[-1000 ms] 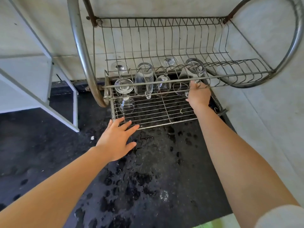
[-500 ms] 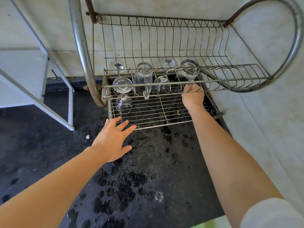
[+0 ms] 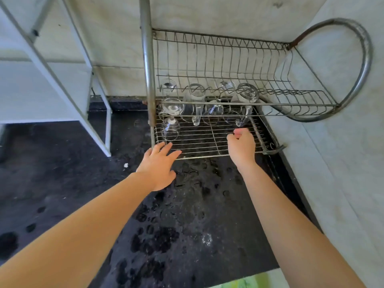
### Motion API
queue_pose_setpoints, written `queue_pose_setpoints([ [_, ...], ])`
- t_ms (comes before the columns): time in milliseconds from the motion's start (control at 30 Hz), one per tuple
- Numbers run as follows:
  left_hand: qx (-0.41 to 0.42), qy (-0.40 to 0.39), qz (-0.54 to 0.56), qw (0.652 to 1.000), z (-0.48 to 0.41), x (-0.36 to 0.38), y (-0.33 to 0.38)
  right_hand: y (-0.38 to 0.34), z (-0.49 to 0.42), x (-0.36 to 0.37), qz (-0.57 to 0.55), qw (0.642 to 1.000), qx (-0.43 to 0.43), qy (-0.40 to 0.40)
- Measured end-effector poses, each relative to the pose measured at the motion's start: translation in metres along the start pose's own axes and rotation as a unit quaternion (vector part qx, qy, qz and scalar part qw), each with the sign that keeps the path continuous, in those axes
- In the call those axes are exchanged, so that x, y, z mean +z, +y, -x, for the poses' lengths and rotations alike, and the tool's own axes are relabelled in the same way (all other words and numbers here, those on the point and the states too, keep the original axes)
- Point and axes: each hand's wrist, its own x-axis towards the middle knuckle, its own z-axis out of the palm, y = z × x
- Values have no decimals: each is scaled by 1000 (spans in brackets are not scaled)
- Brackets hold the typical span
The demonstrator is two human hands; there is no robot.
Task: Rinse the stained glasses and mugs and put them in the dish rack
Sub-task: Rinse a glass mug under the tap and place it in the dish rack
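- Head view: the dish rack [image 3: 203, 156] stands on a wet, dark countertop [image 3: 187, 225] against the wall. Its lower tier holds a row of clear glassware at the back.
- The glass mug [image 3: 245, 113] sits at the right end of that row, under the upper tier's front rail. Its handle hangs forward and down toward the person.
- The right hand [image 3: 242, 147] hovers over the lower tier's wires, just short of that handle and apart from it. Its fingers are curled in toward the palm and, as far as this angle shows, hold nothing.
- The mug therefore lies straight ahead of the right knuckles, and the right hand is much the nearer one to it.
- The left hand [image 3: 159, 165] is flat with its fingers straight and spread. Its fingertips are at the tier's front left corner and grip nothing.
- A stemmed glass [image 3: 170, 129] lies just beyond those fingertips. Its axis probably runs front to back, though clear glass over wire makes that hard to read.
- Judgement: the mug looks seated, and both hands are free for the next piece.
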Motion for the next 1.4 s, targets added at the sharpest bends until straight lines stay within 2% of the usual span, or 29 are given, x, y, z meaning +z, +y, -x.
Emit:
queue_pose_setpoints([
  [100,-32,86,86,992,28,2,-3,-8,55,20,5,998,-58,-32],
  [200,-75,136,109,982,78,18,-21,-12,114,50,-10,991,-113,-69],
  [467,-229,162,163,946,251,79,-113,-27,287,153,46,941,-232,-244],
  [667,-346,171,197,901,417,129,-183,-58,435,222,114,877,-304,-355],
  [833,-456,174,220,844,557,167,-230,-86,559,284,170,808,-359,-434],
  [1000,-534,197,252,782,659,192,-275,-118,657,334,194,750,-430,-464],
  [1267,-624,253,310,672,762,218,-359,-187,775,420,209,661,-509,-511],
  [1400,-641,258,315,651,798,226,-421,-228,821,475,201,629,-533,-528],
])
